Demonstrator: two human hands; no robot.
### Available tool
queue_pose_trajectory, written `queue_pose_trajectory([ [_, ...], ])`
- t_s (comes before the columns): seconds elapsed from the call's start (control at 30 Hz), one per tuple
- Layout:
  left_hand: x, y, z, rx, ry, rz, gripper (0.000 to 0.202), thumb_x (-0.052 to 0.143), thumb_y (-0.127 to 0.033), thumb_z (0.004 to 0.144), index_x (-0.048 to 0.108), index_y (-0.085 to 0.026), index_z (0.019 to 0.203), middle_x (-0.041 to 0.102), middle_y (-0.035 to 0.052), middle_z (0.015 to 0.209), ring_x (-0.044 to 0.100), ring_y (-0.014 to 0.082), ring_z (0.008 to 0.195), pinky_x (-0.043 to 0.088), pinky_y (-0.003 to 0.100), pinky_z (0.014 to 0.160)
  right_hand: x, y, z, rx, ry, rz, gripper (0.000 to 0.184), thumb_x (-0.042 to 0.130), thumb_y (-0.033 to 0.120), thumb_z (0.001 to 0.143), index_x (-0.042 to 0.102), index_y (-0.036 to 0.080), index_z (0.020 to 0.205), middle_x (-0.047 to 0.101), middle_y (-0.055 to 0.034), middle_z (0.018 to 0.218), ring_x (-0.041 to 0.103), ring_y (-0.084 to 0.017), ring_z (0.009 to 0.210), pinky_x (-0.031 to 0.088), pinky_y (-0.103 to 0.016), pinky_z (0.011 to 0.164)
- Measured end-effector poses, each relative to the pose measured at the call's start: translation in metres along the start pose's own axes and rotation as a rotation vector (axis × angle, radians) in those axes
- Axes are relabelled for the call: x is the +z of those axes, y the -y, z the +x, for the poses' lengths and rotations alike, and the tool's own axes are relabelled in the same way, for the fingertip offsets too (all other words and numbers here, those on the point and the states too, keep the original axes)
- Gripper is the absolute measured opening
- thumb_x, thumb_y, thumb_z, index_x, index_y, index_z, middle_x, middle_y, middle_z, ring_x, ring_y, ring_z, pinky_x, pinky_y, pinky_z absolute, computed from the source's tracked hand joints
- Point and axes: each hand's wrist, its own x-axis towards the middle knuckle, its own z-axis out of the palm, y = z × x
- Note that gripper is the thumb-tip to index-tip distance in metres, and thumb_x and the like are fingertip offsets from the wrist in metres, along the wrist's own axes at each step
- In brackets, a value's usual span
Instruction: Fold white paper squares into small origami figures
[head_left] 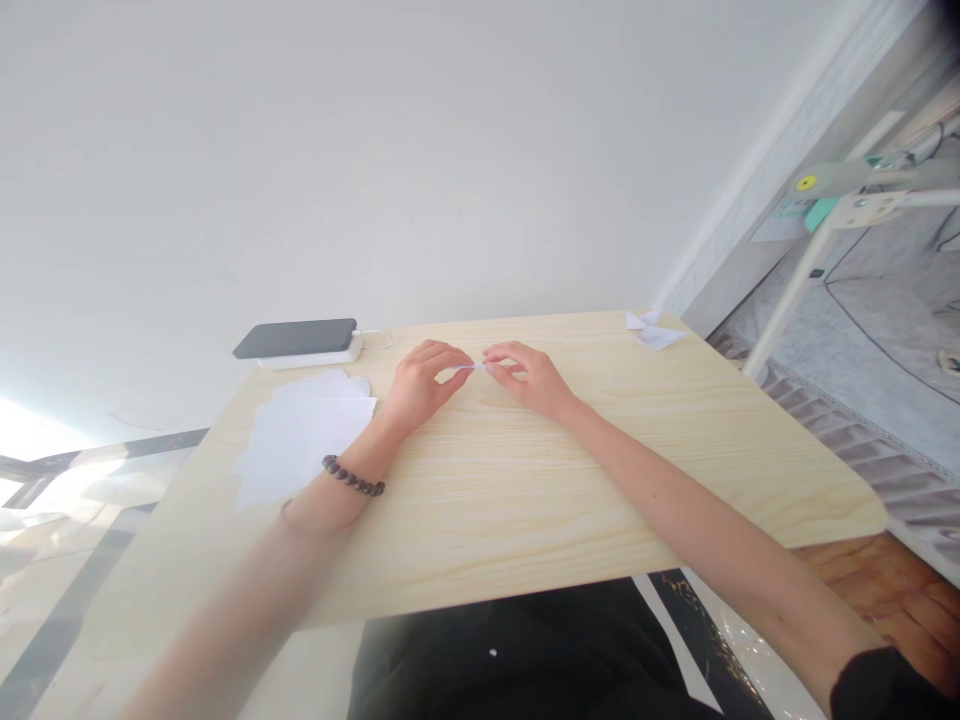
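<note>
My left hand (421,383) and my right hand (526,376) meet near the far middle of a light wooden table (525,500). Both pinch the ends of a small folded piece of white paper (474,368) held between their fingertips, just above the tabletop. The fingers of each hand are curled and pressed together on it. A dark bead bracelet (352,479) circles my left wrist.
A stack of white paper sheets (300,435) lies left of my left hand. Behind it a dark phone (296,338) rests on a white charger. A folded white paper shape (654,330) sits at the far right corner. A white wall stands beyond the table.
</note>
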Motion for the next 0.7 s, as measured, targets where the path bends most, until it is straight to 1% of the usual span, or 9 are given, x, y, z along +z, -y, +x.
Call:
queue_pose_trajectory([
  [0.07, 0.0, -0.0005, -0.0003, -0.027, -0.013, -0.01, 0.014, 0.052, -0.025, 0.079, 0.063, -0.019, 0.086, 0.063, 0.0051, 0.087, 0.054, 0.0165, 0.087, 0.042, 0.031, 0.081, -0.0005, 0.0005, -0.0005, -0.138, -0.023, -0.127, 0.018, 0.05, 0.03, 0.079, 0.059, 0.02, 0.09, 0.061, -0.0044, 0.098, 0.056, -0.016, 0.092, 0.047, -0.032, 0.082],
  [0.1, 0.0, -0.0009, -0.0003, -0.037, -0.011, -0.015, 0.014, 0.052, -0.026, 0.079, 0.063, -0.019, 0.086, 0.063, 0.005, 0.087, 0.054, 0.0165, 0.087, 0.042, 0.031, 0.08, -0.0009, 0.0005, -0.0006, -0.183, -0.034, -0.177, 0.017, 0.05, 0.029, 0.079, 0.059, 0.021, 0.09, 0.062, -0.004, 0.096, 0.056, -0.016, 0.092, 0.045, -0.033, 0.084],
  [0.17, -0.0003, -0.0021, -0.0002, -0.045, 0.003, -0.023, 0.015, 0.052, -0.026, 0.079, 0.063, -0.019, 0.087, 0.063, 0.005, 0.087, 0.054, 0.0162, 0.086, 0.043, 0.031, 0.08, -0.0015, 0.0001, -0.0007, -0.232, -0.042, -0.252, 0.015, 0.049, 0.028, 0.08, 0.059, 0.021, 0.089, 0.063, -0.0035, 0.092, 0.056, -0.016, 0.089, 0.043, -0.032, 0.084],
  [0.33, -0.0006, -0.0051, -0.0003, -0.057, 0.042, -0.028, 0.015, 0.052, -0.028, 0.078, 0.062, -0.019, 0.085, 0.063, 0.0048, 0.086, 0.054, 0.0161, 0.085, 0.042, 0.03, 0.079, -0.0008, 0.0013, -0.0011, -0.287, -0.011, -0.341, 0.017, 0.046, 0.029, 0.083, 0.059, 0.021, 0.09, 0.064, -0.0033, 0.088, 0.056, -0.016, 0.085, 0.043, -0.03, 0.079],
  [0.47, 0.0001, -0.0058, -0.0012, -0.071, 0.063, -0.022, 0.014, 0.053, -0.028, 0.077, 0.061, -0.019, 0.084, 0.062, 0.0048, 0.084, 0.054, 0.0164, 0.085, 0.041, 0.029, 0.079, -0.0001, 0.0026, -0.001, -0.317, 0.013, -0.38, 0.019, 0.044, 0.03, 0.084, 0.059, 0.02, 0.089, 0.064, -0.0038, 0.087, 0.055, -0.016, 0.083, 0.042, -0.03, 0.078],
  [0.7, 0.0005, -0.0064, -0.0018, -0.044, 0.083, -0.008, 0.014, 0.052, -0.023, 0.076, 0.061, -0.019, 0.085, 0.062, 0.0046, 0.086, 0.054, 0.0161, 0.085, 0.041, 0.029, 0.079, -0.0006, 0.0008, -0.0007, -0.36, 0.028, -0.418, 0.019, 0.045, 0.03, 0.083, 0.06, 0.02, 0.088, 0.064, -0.004, 0.087, 0.055, -0.016, 0.084, 0.041, -0.031, 0.079],
])
